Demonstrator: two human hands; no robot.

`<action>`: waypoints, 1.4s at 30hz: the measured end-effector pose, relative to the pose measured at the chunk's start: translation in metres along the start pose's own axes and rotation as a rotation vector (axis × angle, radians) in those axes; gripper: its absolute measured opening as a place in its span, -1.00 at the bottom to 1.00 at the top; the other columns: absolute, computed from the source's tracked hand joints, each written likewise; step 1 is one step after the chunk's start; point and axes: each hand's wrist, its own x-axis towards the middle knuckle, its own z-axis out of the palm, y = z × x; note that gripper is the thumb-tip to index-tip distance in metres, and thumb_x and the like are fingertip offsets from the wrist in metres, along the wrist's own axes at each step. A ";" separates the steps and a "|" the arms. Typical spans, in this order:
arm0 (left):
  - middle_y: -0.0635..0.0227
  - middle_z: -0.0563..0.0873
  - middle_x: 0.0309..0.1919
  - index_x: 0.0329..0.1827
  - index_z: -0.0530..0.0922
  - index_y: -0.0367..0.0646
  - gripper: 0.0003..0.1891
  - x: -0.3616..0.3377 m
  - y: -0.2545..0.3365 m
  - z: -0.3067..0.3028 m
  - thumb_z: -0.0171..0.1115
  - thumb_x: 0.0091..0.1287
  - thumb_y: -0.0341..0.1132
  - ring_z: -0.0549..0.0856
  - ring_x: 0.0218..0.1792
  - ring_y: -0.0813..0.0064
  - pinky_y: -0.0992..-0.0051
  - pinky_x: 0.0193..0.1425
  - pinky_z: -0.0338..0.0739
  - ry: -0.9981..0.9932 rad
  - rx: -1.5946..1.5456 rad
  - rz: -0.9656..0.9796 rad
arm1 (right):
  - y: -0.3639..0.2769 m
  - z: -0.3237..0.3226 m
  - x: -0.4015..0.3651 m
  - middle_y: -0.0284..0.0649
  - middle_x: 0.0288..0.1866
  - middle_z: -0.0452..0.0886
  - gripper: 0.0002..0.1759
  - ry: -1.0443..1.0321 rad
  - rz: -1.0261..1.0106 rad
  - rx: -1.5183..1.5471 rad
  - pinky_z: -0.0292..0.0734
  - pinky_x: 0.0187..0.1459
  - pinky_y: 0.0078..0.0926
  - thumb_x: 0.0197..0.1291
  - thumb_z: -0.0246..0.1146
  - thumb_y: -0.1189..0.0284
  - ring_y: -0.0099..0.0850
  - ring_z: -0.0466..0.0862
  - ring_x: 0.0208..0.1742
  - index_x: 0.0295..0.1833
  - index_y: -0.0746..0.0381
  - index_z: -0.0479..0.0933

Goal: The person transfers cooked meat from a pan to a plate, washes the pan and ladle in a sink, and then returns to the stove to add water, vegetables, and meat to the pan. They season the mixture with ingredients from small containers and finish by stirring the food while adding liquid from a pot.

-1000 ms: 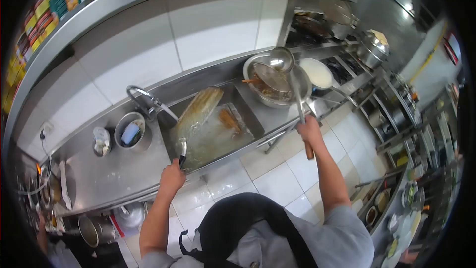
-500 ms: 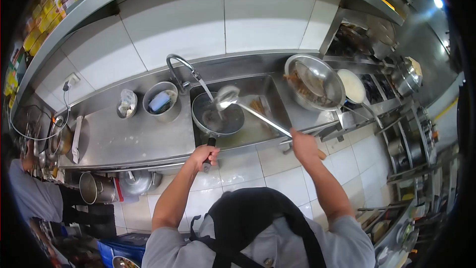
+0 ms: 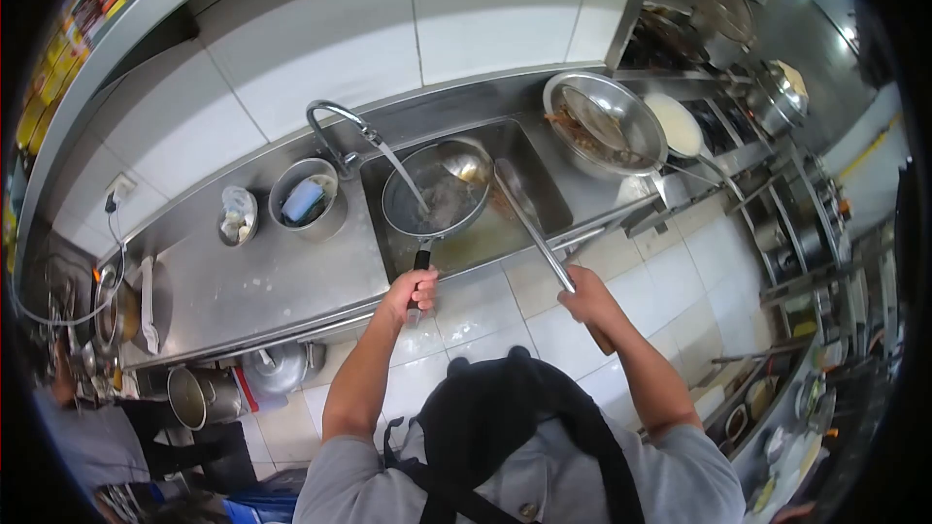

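Steel counter is the biggest item. We reference everything to the sink set in it.
Big steel bowl: on the counter just right of the sink, with food and a strainer inside (contents too blurred for us to name).
Pan: inside the sink, left half, with its black handle reaching out over the sink's front edge.
Ladle: cup over the pan's far rim inside the sink, long shaft crossing the sink's front edge.
Faucet: at the sink's back-left corner. We see its stream landing in the pan.
Steel pot: just left of the sink.
Left hand: in front of the sink, fingers wrapped tight around the pan handle.
Right hand: front-right of the sink, fist closed on the ladle shaft.
Small bowl: left of the sink, beyond the pot.
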 end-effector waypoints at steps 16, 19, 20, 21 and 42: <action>0.10 0.57 -0.59 -0.23 0.45 -0.31 -0.85 -0.048 0.006 0.060 0.13 0.17 -0.46 0.57 -0.69 0.22 0.23 -0.53 0.53 0.477 1.321 0.157 | 0.035 0.022 -0.071 0.04 -0.45 0.55 -0.74 0.317 -0.204 0.180 0.51 -0.38 -0.12 0.09 0.21 0.50 -0.02 0.62 -0.46 -0.10 0.28 0.38; -0.17 0.65 -0.43 -0.11 0.43 -0.40 -0.72 -0.050 -0.005 0.046 0.14 0.14 -0.44 0.68 -0.44 -0.07 0.10 -0.29 0.58 0.635 1.801 0.300 | 0.034 -0.001 -0.086 -0.15 -0.53 0.45 -0.76 -0.009 -0.044 0.532 0.45 -0.57 -0.34 0.10 0.19 0.54 -0.32 0.53 -0.63 -0.10 0.30 0.38; -0.29 0.66 -0.34 -0.07 0.42 -0.44 -0.67 -0.048 -0.013 0.046 0.15 0.12 -0.43 0.70 -0.28 -0.19 0.04 -0.16 0.58 0.741 2.033 0.429 | 0.040 -0.009 -0.090 -0.28 -0.56 0.38 -0.78 -0.075 -0.043 0.611 0.38 -0.67 -0.48 0.11 0.14 0.58 -0.50 0.46 -0.71 -0.10 0.32 0.35; -0.29 0.66 -0.34 -0.07 0.42 -0.44 -0.67 -0.049 -0.020 0.057 0.15 0.12 -0.43 0.70 -0.28 -0.19 0.04 -0.16 0.58 0.738 2.041 0.438 | 0.050 -0.017 -0.094 -0.28 -0.56 0.38 -0.78 -0.066 -0.048 0.617 0.38 -0.67 -0.48 0.11 0.14 0.58 -0.50 0.46 -0.71 -0.10 0.32 0.35; 0.61 0.35 -0.67 -0.20 0.45 0.02 -0.94 -0.007 -0.174 0.395 0.17 0.38 -0.35 0.31 -0.81 0.76 0.62 -0.81 0.24 0.275 0.302 0.719 | 0.307 -0.227 -0.223 -0.36 -0.54 0.31 -0.83 0.066 0.121 0.814 0.25 -0.69 -0.51 0.08 0.10 0.58 -0.58 0.32 -0.69 -0.17 0.27 0.36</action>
